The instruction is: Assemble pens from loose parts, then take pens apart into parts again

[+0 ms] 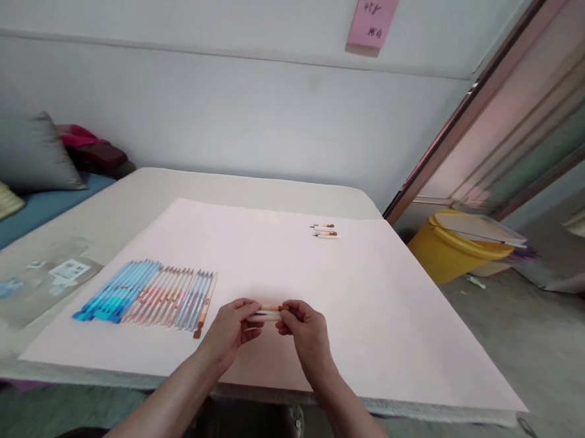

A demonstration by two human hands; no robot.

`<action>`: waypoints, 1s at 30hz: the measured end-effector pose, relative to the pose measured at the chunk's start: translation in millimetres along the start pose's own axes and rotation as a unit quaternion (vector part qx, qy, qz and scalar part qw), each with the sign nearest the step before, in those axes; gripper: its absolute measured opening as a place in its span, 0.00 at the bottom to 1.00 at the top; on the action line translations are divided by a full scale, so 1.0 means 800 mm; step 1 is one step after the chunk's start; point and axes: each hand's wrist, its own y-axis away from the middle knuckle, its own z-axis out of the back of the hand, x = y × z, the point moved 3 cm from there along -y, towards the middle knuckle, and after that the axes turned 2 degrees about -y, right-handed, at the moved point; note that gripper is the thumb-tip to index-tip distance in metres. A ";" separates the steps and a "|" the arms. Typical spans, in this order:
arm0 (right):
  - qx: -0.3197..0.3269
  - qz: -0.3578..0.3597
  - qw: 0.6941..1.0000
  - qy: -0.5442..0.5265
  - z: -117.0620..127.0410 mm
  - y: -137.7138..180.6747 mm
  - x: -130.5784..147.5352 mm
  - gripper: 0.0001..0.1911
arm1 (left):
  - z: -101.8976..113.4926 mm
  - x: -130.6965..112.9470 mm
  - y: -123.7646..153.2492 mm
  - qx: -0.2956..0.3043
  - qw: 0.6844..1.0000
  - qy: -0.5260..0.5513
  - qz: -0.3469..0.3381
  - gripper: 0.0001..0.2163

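Note:
My left hand (231, 327) and my right hand (305, 331) meet over the near middle of a pale pink sheet (366, 316). Both pinch the ends of a pale orange pen (270, 308), held level between them just above the sheet. A second whitish piece lies under it in my fingers. A row of several blue, pink and grey pens (146, 293) lies flat on the sheet to the left of my left hand. A few small pen parts (325, 231) lie far back on the sheet.
Clear plastic packaging (46, 276) rests on the table left of the sheet. A grey cushion (26, 153) and red cloth (86, 141) sit at the far left. A yellow bucket (452, 252) stands on the floor to the right. A pink note (373, 16) hangs on the wall.

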 end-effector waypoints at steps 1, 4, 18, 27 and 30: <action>0.000 0.001 1.000 0.000 0.000 0.000 0.000 0.12 | 0.000 -0.001 0.001 -0.001 1.000 -0.005 0.001 0.10; -0.004 -0.002 1.000 0.001 0.000 0.000 0.001 0.13 | 0.000 -0.004 0.002 -0.008 1.000 -0.016 0.002 0.10; -0.007 -0.005 1.000 0.010 -0.001 0.001 0.004 0.11 | 0.005 -0.005 -0.005 -0.030 0.999 -0.031 0.025 0.20; -0.009 -0.003 1.000 0.015 -0.001 0.000 0.003 0.09 | 0.001 -0.004 -0.004 0.014 0.998 -0.062 -0.024 0.13; -0.006 -0.004 1.000 0.011 -0.001 0.000 0.005 0.10 | 0.002 -0.001 -0.007 0.016 0.998 -0.054 -0.036 0.12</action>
